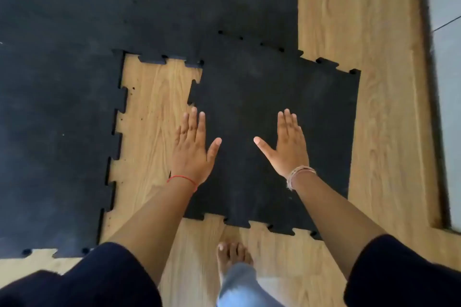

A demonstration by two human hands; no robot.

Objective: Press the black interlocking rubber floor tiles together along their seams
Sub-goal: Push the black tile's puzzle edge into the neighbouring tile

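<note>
While the loose tile lies skewed on the wood floor, overlapping the laid tiles at its far edge, both hands, left hand and right hand, rest flat with fingers together and thumbs splayed, so this dense, grippy rubber probably wants sliding by palm pressure.

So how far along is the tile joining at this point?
Done: the far tiles and the left tile look joined. In hand: both the left hand and right hand lie flat over the loose tile, which sits skewed. Left: closing the wood floor gap and seating its far and left seams.
</note>
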